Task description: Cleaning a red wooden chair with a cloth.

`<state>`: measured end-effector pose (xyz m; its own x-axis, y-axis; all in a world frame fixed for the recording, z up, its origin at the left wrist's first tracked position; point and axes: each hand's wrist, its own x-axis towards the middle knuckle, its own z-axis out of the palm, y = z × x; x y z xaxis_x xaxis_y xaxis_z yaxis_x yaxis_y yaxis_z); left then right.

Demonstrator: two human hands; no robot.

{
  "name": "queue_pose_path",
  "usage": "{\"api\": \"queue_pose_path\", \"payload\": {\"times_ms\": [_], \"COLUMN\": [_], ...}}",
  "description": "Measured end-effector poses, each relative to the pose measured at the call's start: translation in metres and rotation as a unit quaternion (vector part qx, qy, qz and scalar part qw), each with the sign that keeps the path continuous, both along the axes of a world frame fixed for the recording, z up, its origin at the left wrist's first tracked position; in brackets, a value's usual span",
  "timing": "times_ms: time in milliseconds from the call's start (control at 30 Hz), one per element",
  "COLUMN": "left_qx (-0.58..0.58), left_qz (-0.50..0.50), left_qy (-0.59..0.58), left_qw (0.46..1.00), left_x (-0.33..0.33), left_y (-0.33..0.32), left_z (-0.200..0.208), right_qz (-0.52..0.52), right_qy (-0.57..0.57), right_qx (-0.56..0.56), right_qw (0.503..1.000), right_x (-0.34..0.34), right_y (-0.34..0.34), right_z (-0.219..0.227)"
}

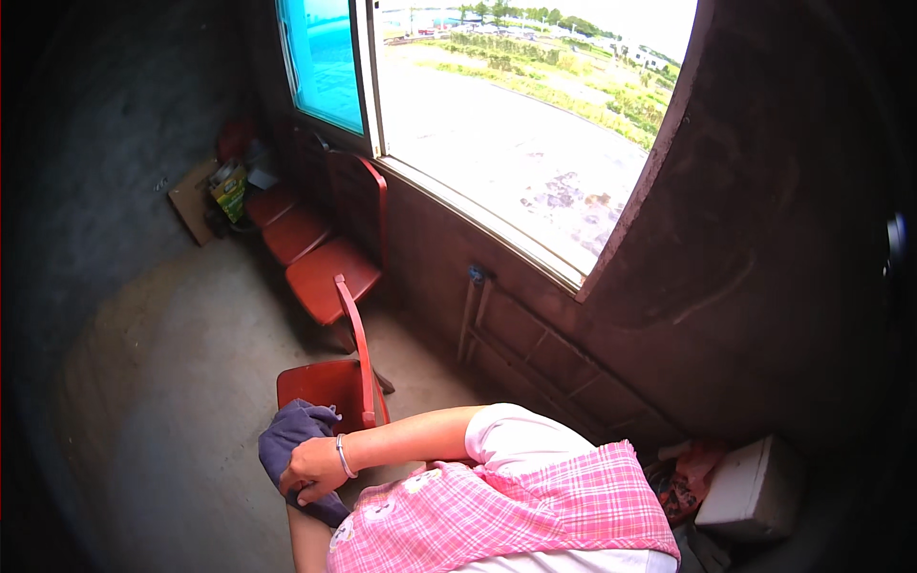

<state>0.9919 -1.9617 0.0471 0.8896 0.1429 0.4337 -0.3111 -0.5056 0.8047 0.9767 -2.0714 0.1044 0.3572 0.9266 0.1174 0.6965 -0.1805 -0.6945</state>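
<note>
I have the right hand (319,464) gripping the blue cloth (292,428), lower left of the frame. The cloth hides the left hand past its forearm (307,542); I can't tell that grip.

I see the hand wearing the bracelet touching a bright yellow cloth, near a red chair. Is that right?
Not quite: the cloth is dark purplish-blue, not bright yellow, as the head view shows. The hand wearing the bracelet is indeed touching it, near a red chair.
</note>
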Motion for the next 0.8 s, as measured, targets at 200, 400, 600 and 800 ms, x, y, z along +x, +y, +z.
{"api": "queue_pose_path", "payload": {"times_ms": [200, 400, 600, 800], "left_qx": [0.382, 0.284, 0.227, -0.064], "left_qz": [-0.083, -0.011, -0.004, -0.098], "left_qy": [-0.102, 0.054, 0.04, 0.163], "left_qw": [0.915, 0.957, 0.973, 0.98], "left_x": [-0.004, -0.02, -0.027, -0.016], "left_y": [-0.024, 0.008, -0.013, 0.013], "left_z": [0.007, -0.025, 0.037, 0.02], "right_qz": [-0.332, -0.446, -0.454, -0.541], "right_qy": [-0.171, -0.171, -0.161, -0.16], "right_qx": [-0.088, -0.254, -0.226, -0.165], "right_qw": [0.923, 0.841, 0.847, 0.809], "right_x": [0.08, 0.119, 0.118, 0.145], "right_y": [-0.062, -0.114, -0.137, -0.136], "right_z": [-0.032, -0.086, -0.109, -0.104]}}
